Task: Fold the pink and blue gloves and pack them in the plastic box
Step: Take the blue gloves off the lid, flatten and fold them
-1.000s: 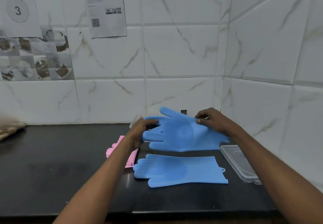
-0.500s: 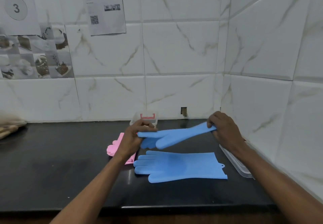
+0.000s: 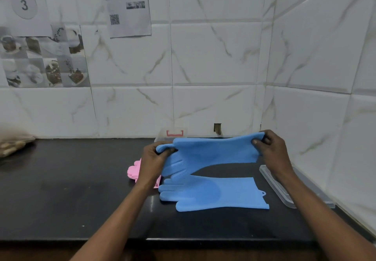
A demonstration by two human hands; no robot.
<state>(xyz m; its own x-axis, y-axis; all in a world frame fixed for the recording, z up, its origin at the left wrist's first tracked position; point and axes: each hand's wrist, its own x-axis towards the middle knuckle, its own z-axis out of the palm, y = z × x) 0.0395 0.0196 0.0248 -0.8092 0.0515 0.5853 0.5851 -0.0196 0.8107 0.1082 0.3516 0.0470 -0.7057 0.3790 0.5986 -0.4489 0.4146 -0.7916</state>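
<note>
A blue glove (image 3: 211,151) hangs in the air above the black counter (image 3: 71,195), stretched between both hands. My left hand (image 3: 152,161) grips its finger end; my right hand (image 3: 270,150) grips its cuff. A second blue glove (image 3: 213,193) lies flat on the counter just below, fingers pointing left. Pink gloves (image 3: 134,171) lie behind my left wrist, mostly hidden. The clear plastic box (image 3: 173,133) with a pink clasp stands by the back wall, partly covered by the held glove.
A clear lid (image 3: 280,187) lies on the counter at the right, close to the side wall. A brownish bundle (image 3: 14,144) rests at the far left. Tiled walls close the back and right. The counter's front edge runs along the bottom.
The held blue glove was turned from edge-on to broad side facing me and lowered slightly toward the flat glove. Both hands keep their grip; the right hand shifted right.
</note>
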